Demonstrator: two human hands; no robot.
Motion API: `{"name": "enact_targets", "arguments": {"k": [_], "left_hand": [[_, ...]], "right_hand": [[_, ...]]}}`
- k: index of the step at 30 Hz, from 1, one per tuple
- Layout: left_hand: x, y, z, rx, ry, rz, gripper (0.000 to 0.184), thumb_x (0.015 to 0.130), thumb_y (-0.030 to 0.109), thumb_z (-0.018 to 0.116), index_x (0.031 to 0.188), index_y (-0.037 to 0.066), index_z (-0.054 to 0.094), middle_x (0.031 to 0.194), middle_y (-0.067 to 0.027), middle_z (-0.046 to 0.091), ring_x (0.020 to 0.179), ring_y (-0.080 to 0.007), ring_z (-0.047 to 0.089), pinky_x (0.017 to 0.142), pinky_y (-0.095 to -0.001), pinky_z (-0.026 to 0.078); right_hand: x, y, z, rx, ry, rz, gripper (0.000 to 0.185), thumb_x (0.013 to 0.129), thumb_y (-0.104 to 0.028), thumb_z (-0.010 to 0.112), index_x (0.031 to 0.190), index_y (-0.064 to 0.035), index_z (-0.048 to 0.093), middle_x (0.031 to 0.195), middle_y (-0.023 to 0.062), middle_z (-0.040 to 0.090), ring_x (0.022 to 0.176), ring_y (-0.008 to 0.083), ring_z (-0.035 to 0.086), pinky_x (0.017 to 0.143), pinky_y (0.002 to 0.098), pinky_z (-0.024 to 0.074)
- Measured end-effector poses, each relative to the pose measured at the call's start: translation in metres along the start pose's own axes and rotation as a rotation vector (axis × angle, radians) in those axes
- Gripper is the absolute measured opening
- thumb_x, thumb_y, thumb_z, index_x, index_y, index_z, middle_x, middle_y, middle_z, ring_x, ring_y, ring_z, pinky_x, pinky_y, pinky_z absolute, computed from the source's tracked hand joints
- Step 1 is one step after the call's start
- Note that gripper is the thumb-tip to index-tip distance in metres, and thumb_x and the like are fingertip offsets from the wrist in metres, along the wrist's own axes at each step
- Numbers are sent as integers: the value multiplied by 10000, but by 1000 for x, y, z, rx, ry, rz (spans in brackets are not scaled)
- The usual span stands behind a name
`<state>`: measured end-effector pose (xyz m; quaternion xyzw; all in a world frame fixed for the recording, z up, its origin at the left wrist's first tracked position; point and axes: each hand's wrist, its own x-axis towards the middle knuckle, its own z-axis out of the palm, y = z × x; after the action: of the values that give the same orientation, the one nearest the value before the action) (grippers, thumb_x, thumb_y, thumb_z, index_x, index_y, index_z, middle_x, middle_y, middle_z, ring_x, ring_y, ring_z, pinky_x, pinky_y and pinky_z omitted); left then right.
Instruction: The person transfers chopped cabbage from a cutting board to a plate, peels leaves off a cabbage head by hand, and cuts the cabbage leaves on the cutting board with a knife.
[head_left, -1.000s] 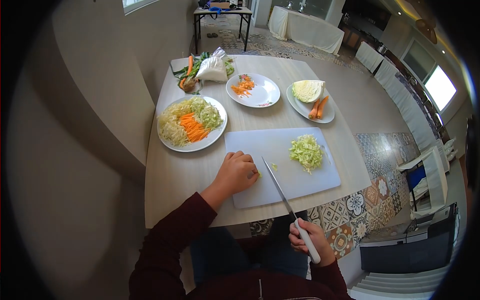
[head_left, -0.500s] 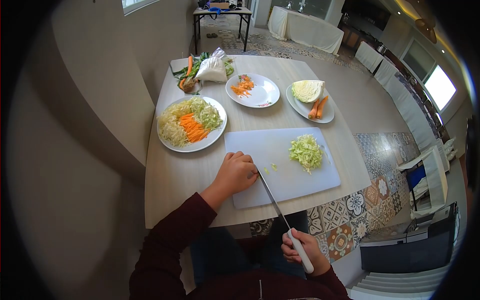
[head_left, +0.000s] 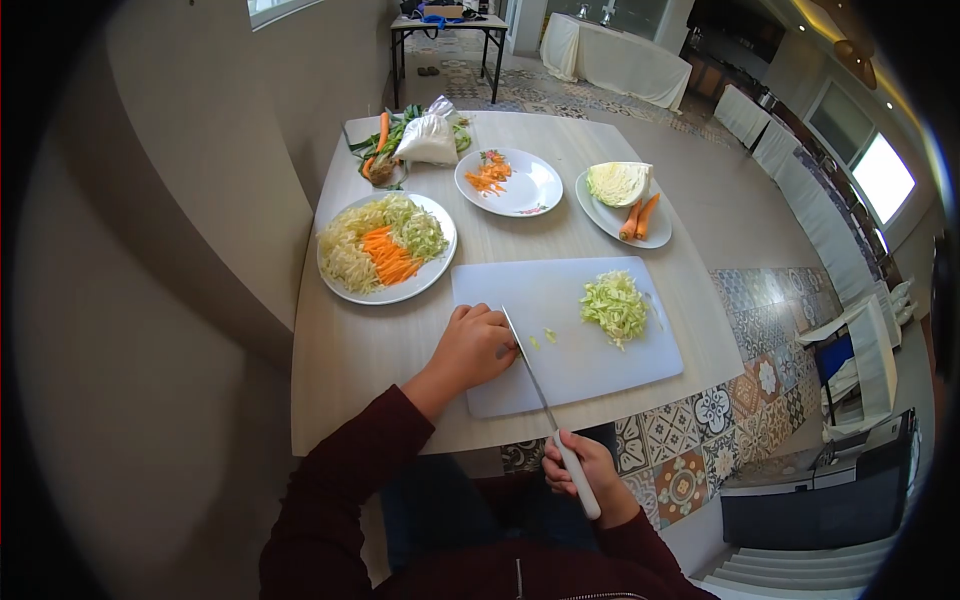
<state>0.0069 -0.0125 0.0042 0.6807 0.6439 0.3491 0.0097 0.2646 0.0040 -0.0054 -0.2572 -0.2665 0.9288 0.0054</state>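
My left hand [head_left: 474,346] rests on the left part of the white cutting board [head_left: 600,378], its fingers curled over something I cannot make out. My right hand [head_left: 585,468], near the table's front edge, is closed round the white handle of a knife [head_left: 532,372]. The long blade points up and left across the board, right beside my left fingertips. A few small green bits [head_left: 549,336] lie just right of the blade. Shredded cabbage [head_left: 614,307] is heaped on the board's right side.
Behind the board are a plate of shredded cabbage and carrot [head_left: 390,293], a plate with carrot scraps [head_left: 530,187], and a plate holding a cut cabbage [head_left: 620,184] and carrots [head_left: 639,218]. At the back left, a plastic bag [head_left: 428,138] sits beside vegetables.
My right hand has moved left with the knife, bringing the blade up against my left fingertips. Another small green bit has appeared on the board. My left hand has stayed almost still.
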Motion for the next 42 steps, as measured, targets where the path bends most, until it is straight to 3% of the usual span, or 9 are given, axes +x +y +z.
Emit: {"name": "enact_targets", "arguments": {"k": [15,19,28,34,37,41,42], "left_hand": [[-5,9,4,19,-9,-58,48,704,160,720,696,121,694,779,-7,615,821,-200,555,788,-356,393],[-11,18,12,150,72,-68,30,710,148,709,708,123,693,792,-6,617,823,-204,560,791,-362,396],[-14,36,26,222,172,-270,62,748,171,683,723,116,700,787,-27,637,813,-219,574,809,-384,387],[5,49,43,201,139,-306,85,770,189,669,771,133,733,775,-37,646,818,-221,577,821,-385,379],[11,49,54,112,136,-252,134,785,157,643,886,117,722,809,-54,661,816,-236,590,814,-388,404],[7,48,45,-147,193,-289,229,780,88,624,1003,82,672,864,-81,678,802,-254,617,741,-362,463],[2,48,41,-152,220,-325,231,781,100,624,1009,90,659,856,-60,675,821,-244,612,771,-372,445]], "right_hand": [[-11,13,-6,108,-67,-34,388,973,-413,370,775,-87,442,510,32,410,359,128,393,372,237,332],[4,10,-2,121,-69,-48,387,970,-424,378,770,-98,438,506,25,408,355,119,387,353,229,319],[-6,7,-12,80,-67,-90,376,969,-415,400,770,-99,441,511,21,407,353,109,381,340,222,310],[-21,-5,-24,42,-1,-139,373,963,-415,406,771,-99,450,492,19,398,354,124,389,358,231,328],[-28,-9,-28,43,23,-173,369,961,-414,412,778,-96,447,497,21,405,354,122,389,352,224,321],[-49,-15,-17,-244,100,-212,362,948,-407,461,767,-93,466,537,20,441,389,91,407,370,215,347],[-55,-18,-12,-341,121,-188,366,944,-411,469,765,-92,468,549,19,450,403,87,415,380,215,359]]}}
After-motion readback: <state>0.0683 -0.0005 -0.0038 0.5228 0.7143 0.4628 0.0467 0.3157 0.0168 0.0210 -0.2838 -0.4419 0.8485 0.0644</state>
